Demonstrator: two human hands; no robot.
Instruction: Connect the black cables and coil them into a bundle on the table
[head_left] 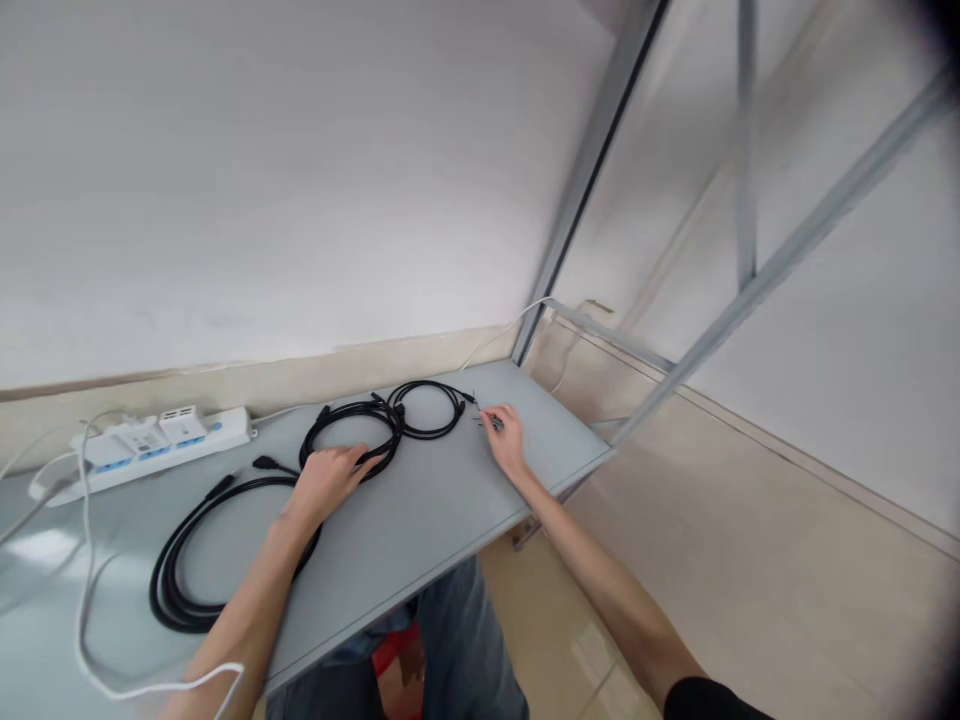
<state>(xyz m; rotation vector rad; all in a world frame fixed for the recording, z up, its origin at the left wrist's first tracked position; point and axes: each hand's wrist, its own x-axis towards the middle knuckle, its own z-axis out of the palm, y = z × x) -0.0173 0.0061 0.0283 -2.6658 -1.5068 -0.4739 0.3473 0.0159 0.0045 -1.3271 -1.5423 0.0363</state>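
Note:
Three coils of black cable lie in a row on the grey tabletop. My left hand (331, 482) is at the near side of the middle cable coil (350, 408), its fingers closed on the looped strands, partly hidden from view. Farther right, the smallest cable coil (426, 434) lies flat, with one plug end pointing towards my right hand (505, 436). That hand is closed in a pinch on thin dark strips (496, 423), perhaps twist ties, too small to tell for certain. The largest cable coil (166, 590) is at the left, partly behind my left forearm.
A white power strip (232, 428) with several plugs and adapters stands along the wall at the left. From it a white cord (85, 570) runs over the table and across my left forearm. A grey metal frame (574, 220) rises behind the table (420, 530) at its right end.

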